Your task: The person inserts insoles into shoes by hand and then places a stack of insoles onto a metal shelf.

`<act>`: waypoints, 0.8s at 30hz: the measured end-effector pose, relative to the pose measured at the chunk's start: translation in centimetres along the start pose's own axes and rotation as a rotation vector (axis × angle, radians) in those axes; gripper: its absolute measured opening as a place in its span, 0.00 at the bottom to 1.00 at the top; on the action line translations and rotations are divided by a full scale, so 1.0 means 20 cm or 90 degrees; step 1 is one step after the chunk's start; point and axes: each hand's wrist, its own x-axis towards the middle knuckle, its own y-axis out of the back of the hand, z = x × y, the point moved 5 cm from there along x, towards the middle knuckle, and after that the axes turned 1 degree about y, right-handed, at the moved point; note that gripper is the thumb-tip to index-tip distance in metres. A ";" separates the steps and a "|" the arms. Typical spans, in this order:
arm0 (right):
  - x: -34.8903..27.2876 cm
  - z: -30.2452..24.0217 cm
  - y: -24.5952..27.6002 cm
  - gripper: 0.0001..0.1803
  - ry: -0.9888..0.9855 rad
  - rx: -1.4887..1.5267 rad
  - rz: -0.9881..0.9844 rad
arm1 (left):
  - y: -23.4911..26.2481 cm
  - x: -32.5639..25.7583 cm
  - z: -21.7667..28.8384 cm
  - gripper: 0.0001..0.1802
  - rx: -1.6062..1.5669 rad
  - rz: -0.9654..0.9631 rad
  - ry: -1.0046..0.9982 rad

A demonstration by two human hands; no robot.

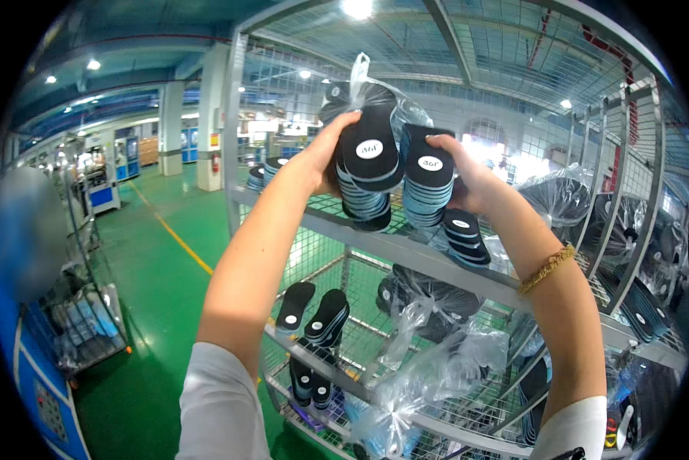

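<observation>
Both my arms reach up to the top shelf (406,249) of a wire rack. My left hand (321,157) grips a stack of black insoles with light blue edges (367,172), a white oval sticker on the top one. My right hand (467,180) holds a second such stack (427,188) right beside the first. The two stacks stand on end on the shelf, touching each other. A few more insoles (463,238) lean below my right hand. Behind the stacks lies a clear plastic bag of insoles (363,84).
Lower shelves carry loose black insoles (314,307) and plastic bags of insoles (429,307). More bagged insoles (563,199) fill the rack to the right. A green floor with a yellow line (179,238) runs left. A blue cart (37,376) stands at lower left.
</observation>
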 end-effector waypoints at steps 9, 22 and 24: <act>0.11 0.09 0.00 0.43 -0.149 -0.311 0.015 | 0.18 0.23 -0.03 0.52 0.495 0.021 -0.090; -0.15 0.08 0.14 0.52 -0.401 -0.925 0.035 | -0.08 -0.10 0.25 0.30 0.510 0.172 -0.602; -0.11 0.10 0.18 0.49 -0.381 -0.924 0.015 | -0.16 -0.18 0.22 0.27 0.577 0.163 -0.752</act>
